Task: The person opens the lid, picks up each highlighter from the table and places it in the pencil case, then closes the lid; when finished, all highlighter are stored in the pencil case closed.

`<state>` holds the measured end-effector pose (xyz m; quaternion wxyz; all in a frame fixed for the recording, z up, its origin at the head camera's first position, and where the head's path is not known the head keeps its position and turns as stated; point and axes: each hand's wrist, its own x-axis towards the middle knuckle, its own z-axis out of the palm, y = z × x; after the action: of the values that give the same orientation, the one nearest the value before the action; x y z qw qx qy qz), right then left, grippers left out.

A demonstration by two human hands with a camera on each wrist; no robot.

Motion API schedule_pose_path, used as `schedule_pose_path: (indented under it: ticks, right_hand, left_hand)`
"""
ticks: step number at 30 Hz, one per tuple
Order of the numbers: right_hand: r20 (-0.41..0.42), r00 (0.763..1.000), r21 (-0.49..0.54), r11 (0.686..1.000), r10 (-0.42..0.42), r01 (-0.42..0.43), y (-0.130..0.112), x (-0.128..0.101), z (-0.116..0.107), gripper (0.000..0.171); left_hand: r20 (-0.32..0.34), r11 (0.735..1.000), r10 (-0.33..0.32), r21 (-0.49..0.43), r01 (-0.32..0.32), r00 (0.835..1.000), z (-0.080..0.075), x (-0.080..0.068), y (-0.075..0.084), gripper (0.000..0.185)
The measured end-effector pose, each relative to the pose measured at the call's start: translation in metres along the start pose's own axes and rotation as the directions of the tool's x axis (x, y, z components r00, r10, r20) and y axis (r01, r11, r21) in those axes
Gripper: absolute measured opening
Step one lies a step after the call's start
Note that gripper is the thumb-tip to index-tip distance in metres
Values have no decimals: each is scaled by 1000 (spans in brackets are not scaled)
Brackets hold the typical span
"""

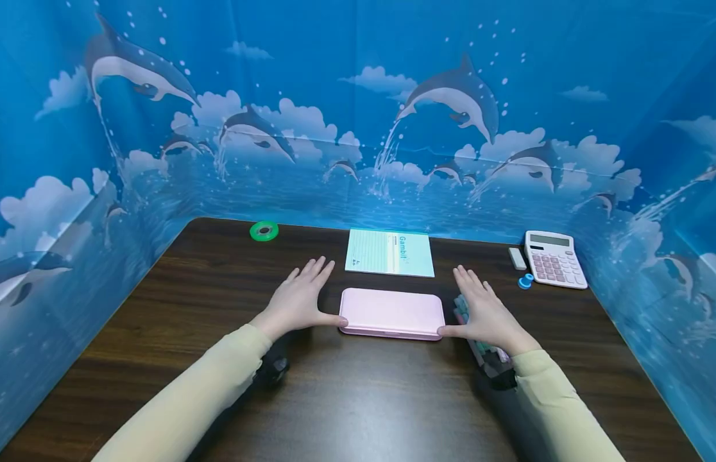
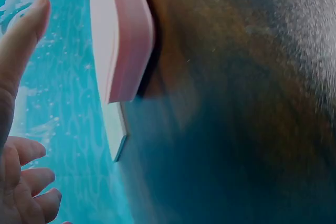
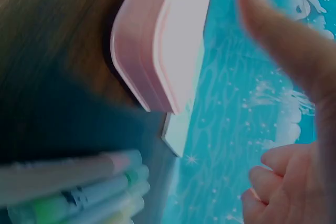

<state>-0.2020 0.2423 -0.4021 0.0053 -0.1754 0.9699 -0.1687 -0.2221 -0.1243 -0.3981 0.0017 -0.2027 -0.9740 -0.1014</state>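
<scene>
Both hands, left [image 1: 297, 296] and right [image 1: 486, 310], lie flat with fingers spread, thumbs touching the ends of the closed pink case [image 1: 391, 313] between them, markers [image 1: 479, 340] under the right palm; nothing opened yet.

Your hands flank a pink case [image 1: 391, 313] of smooth plastic with a soft satin sheen and rounded edges. It lies on your table [image 1: 358, 398], dark wood-grain with a low gloss that catches the blue light. At 12 o'clock from the case, the notebook [image 1: 389, 253] has a matt paper cover. At 3 o'clock, under your right hand [image 1: 487, 314], the markers [image 3: 79, 187] look like smooth plastic. At 2 o'clock, the calculator [image 1: 554, 259] is matt plastic. The backdrop [image 1: 358, 128] looks like thin printed fabric, creased.
</scene>
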Motion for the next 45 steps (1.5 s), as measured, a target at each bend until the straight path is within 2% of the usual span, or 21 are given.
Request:
schedule_pose_path:
  ticks: [8, 13, 19, 27, 34, 45]
  right_hand:
    - [33, 999, 57, 998, -22, 20, -7, 7, 14, 120]
    - [35, 996, 96, 993, -77, 73, -15, 13, 21, 109]
    - [43, 987, 128, 981, -153, 146, -26, 19, 29, 97]
    - [55, 971, 160, 962, -231, 220, -39, 25, 41, 82]
    - [81, 977, 156, 970, -199, 185, -47, 29, 46, 80]
    - [37, 978, 66, 977, -204, 201, -57, 30, 55, 78]
  left_hand:
    - [72, 997, 34, -74, -29, 997, 14, 8, 7, 119]
    - [126, 994, 61, -96, -49, 990, 22, 11, 11, 114]
    - [133, 991, 87, -115, -72, 987, 29, 14, 12, 110]
    - [147, 990, 61, -131, -42, 987, 37, 17, 13, 111]
    - [137, 992, 42, -124, -25, 990, 40, 19, 13, 111]
    - [154, 985, 30, -173, -3, 988, 43, 19, 12, 110]
